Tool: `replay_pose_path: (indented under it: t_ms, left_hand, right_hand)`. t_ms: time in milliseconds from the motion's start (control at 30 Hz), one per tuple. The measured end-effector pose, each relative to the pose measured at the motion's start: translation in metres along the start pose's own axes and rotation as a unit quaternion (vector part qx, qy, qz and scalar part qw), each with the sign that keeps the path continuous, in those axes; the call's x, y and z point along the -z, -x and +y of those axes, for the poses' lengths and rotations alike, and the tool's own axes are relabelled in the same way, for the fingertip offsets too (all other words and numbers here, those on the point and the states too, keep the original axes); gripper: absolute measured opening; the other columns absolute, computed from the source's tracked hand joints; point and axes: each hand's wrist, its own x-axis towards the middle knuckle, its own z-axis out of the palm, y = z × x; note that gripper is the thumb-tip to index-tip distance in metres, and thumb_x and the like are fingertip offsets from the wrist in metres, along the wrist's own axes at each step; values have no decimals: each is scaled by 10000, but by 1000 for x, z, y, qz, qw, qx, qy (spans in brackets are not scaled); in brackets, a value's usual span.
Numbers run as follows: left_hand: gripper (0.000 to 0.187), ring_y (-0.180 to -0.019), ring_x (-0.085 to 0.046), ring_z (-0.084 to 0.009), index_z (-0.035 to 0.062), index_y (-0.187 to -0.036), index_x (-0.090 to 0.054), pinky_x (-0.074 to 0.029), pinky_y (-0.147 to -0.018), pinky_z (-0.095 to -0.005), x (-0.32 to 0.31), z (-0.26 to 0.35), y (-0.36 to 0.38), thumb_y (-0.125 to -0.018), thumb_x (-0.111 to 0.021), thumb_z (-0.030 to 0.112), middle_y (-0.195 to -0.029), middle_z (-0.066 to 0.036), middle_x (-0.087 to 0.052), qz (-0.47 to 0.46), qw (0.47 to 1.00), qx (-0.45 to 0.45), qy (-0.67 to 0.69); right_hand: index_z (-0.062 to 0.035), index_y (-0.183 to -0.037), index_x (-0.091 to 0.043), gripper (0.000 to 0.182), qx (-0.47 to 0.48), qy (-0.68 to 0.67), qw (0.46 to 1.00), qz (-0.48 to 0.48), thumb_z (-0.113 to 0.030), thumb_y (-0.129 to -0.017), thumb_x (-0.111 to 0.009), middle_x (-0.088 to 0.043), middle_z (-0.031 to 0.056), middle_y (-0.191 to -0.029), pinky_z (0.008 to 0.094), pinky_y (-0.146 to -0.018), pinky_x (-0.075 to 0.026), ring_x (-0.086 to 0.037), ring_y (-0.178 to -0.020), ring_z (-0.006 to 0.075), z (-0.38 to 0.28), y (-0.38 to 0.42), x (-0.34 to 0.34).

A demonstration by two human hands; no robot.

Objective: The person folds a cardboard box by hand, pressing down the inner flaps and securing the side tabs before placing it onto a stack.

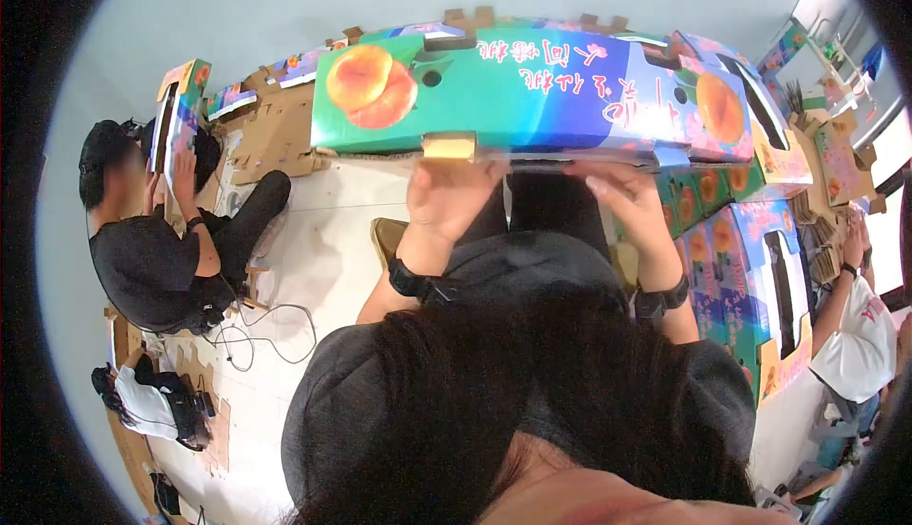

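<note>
A long printed cardboard box [475, 97], green, blue and pink with peach pictures, is raised in front of my body, its lettering upside down. My left hand [451, 200] grips the box's lower edge near a yellowish tab, fingertips partly hidden. My right hand [627, 200] holds the same edge further right, near a light blue tab, with its thumb in view and other fingers partly behind the board.
Printed boxes [736, 287] are stacked at my right. Flat brown cardboard [271, 131] lies at the back left. A seated person [157, 259] at left handles another box [176, 116]. Black cables [252, 340] lie on the floor. Another person [860, 335] is at far right.
</note>
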Motion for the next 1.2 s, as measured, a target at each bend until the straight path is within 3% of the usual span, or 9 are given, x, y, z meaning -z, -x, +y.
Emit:
replay_pose_path:
  t_ms: [67, 100, 200, 367, 467, 500, 633, 767, 1200]
  left_hand:
    - [620, -1309, -441, -212, 239, -1323, -571, -289, -1129, -455, -6, 2, 0, -782, -786, 450, -1397, 31, -532, 16, 1000, -5, -22]
    - [615, -1315, -436, -209, 239, -1326, -569, -287, -1129, -456, -6, 4, -2, -789, -780, 449, -1398, 30, -533, 10, 1000, -6, -28]
    - [599, -1311, -443, -202, 231, -1333, -562, -293, -1127, -445, -1, 7, -9, -817, -758, 462, -1396, 27, -535, -3, 999, -24, -42]
    - [638, -1288, -470, -216, 217, -1364, -525, -336, -1103, -452, 2, 11, -21, -833, -740, 497, -1397, 14, -536, 43, 995, -52, -75]
    - [652, -1296, -471, -231, 203, -1377, -500, -352, -1098, -476, 0, 12, -35, -844, -727, 502, -1380, -7, -544, 86, 994, -51, -34]
    - [629, -1295, -479, -242, 182, -1369, -496, -358, -1103, -490, -6, 10, -41, -863, -714, 484, -1361, -25, -551, 97, 993, -62, -23]
    - [579, -1275, -500, -254, 159, -1377, -482, -375, -1101, -499, -16, 11, -56, -903, -685, 421, -1358, -38, -547, 74, 993, -77, -42]
    - [568, -1273, -502, -238, 130, -1396, -474, -377, -1099, -467, -32, 12, -57, -925, -676, 373, -1342, -38, -559, 177, 961, -139, -159]
    - [675, -1353, -428, -269, 142, -1435, -437, -328, -1135, -501, -12, 25, -59, -890, -711, 432, -1428, -52, -492, 33, 981, -111, -155]
  right_hand:
    - [45, -1339, -529, 496, -129, -185, 974, 7, -278, -968, -589, -664, 224, -1199, 463, -1063, -435, -591, -1210, 359, 4, -4, 8]
    - [57, -1420, -388, 592, -133, -306, 936, -110, -270, -961, -569, -579, 236, -1323, 517, -1101, -402, -540, -1267, 395, 6, -8, 18]
    - [53, -1420, -392, 720, -5, -308, 942, -132, -347, -883, -654, -496, 260, -1406, 542, -1116, -376, -472, -1326, 415, 21, -16, 9]
    - [-228, -1500, -388, 821, 146, -409, 883, -178, -452, -796, -745, -429, 43, -1521, 629, -1169, -212, -288, -1453, 377, 43, -39, 18]
    - [-241, -1498, -394, 788, 186, -452, 856, -169, -467, -820, -726, -442, 33, -1512, 610, -1176, -210, -296, -1457, 332, 31, -57, 14]
    - [-254, -1417, -497, 711, 164, -432, 879, -118, -563, -814, -711, -464, -47, -1484, 606, -1170, -205, -336, -1425, 274, 25, -60, 14]
    - [-222, -1422, -489, 645, 186, -443, 873, -81, -522, -880, -669, -497, 0, -1459, 547, -1145, -278, -377, -1403, 247, 11, -86, 18]
    - [-149, -1426, -477, 529, 155, -443, 882, 38, -400, -973, -587, -481, 65, -1471, 504, -1137, -323, -414, -1376, 274, 2, -99, 8]
    - [-160, -1375, -536, 517, 239, -355, 902, -60, -404, -935, -653, -543, 62, -1399, 478, -1133, -351, -464, -1334, 250, 9, -108, 10]
